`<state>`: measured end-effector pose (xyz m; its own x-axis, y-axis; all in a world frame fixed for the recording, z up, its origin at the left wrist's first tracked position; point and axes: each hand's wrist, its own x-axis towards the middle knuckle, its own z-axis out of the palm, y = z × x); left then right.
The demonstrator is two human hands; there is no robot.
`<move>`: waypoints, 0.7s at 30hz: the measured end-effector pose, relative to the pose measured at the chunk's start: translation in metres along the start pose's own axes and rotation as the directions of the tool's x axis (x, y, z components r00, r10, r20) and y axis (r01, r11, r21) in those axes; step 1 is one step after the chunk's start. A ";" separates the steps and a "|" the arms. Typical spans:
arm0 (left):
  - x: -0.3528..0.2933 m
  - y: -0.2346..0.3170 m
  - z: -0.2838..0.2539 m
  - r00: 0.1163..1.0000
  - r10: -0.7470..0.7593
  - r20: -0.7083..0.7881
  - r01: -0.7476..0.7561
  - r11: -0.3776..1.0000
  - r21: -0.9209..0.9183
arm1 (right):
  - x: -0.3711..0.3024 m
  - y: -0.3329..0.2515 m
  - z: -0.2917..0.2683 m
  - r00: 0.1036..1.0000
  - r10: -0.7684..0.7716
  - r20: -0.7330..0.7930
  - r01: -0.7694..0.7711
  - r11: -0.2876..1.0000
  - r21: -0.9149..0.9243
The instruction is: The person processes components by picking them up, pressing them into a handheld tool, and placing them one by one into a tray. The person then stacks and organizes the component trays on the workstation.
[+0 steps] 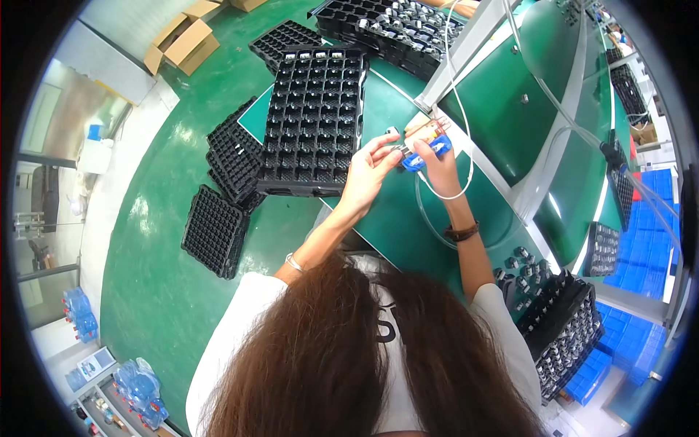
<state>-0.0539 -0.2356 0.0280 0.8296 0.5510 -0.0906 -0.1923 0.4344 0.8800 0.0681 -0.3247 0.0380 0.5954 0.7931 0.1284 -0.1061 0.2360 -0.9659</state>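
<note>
Green, smooth sheeting covers the worktop (pixel 389 226), with a glossy green floor (pixel 156 269) beyond it. Over that surface the two hands work close together. The right hand (pixel 439 166) is curled around a bright blue piece (pixel 416 162), thumb laid over its top. The left hand (pixel 370 169) is half closed, thumb and fingers bent toward a small silvery piece (pixel 405 151); whether it pinches this or only touches it, I cannot tell. Both pieces lie between the hands: the silvery one at the left fingertips, the blue one mostly under the right thumb. The blue piece's long axis slants from about 8 o'clock to 2 o'clock; the silvery piece is too small for its direction to be read.

A slim white tube (pixel 471 164) loops around the right hand at 3 o'clock. Toward 10 o'clock lies a black, pocketed tray (pixel 313 120), rectangular and molded. At 12 o'clock, trays hold shiny metal parts (pixel 415 33); between 4 and 5 o'clock, loose parts (pixel 523 273) are scattered. Farther out, dark trays (pixel 215 229) sit stacked at 8 o'clock, and a cardboard box (pixel 186 47) stands toward 10 o'clock.
</note>
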 end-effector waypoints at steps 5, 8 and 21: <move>-0.006 -0.004 0.007 1.000 -0.026 0.005 0.026 1.000 0.006 | -0.013 0.003 -0.009 1.000 -0.027 0.005 0.027 0.998 -0.058; -0.007 -0.012 0.011 0.999 -0.029 -0.031 0.028 0.998 -0.053 | -0.020 0.003 -0.008 0.999 -0.039 -0.015 0.038 0.997 -0.074; -0.018 -0.024 0.019 0.993 -0.042 -0.107 0.023 0.984 -0.174 | -0.030 0.008 -0.012 0.998 -0.070 0.009 0.069 0.998 0.012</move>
<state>-0.0541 -0.2696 0.0172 0.7760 0.6053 -0.1773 -0.2613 0.5644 0.7830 0.0593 -0.3537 0.0240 0.5942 0.7798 0.1973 -0.0737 0.2970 -0.9520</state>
